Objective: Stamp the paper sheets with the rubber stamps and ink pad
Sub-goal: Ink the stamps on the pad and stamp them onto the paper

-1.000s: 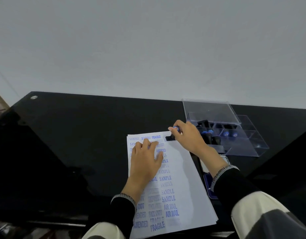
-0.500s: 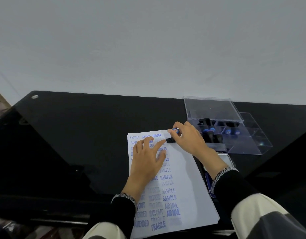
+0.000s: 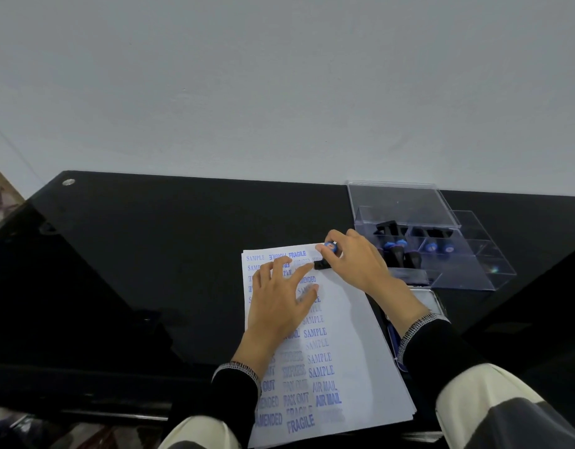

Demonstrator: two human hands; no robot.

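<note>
- Two hands work over the stack of paper sheets [image 3: 341,322], which lies on the black bench [image 3: 150,254] and is taken here as the landmark.
- The left hand [image 3: 279,303] rests flat on the upper left part of the stack, fingers spread and straight, its grip released, pressing the sheets down.
- The right hand [image 3: 357,264] is at the stack's far right corner; its grip is closed around a rubber stamp [image 3: 326,254], fingertips pinching the blue-capped handle (the black base sits against the top sheet).
- The top sheet carries blue imprints down its left half: SAMPLE, FRAGILE, AMENDED, AIR MAIL, FAX OUT.
- Right of the stack's far end stands a clear plastic box [image 3: 458,270] with its lid [image 3: 399,202] raised; more stamps [image 3: 396,251] with black bodies and blue tops sit in its compartments.
- Between the stack's right edge and the box, just beside the right wrist, lies the ink pad [image 3: 432,299], mostly hidden by the forearm.
- Both forearms wear black sleeves [image 3: 441,348] with pale stitched cuffs.
</note>
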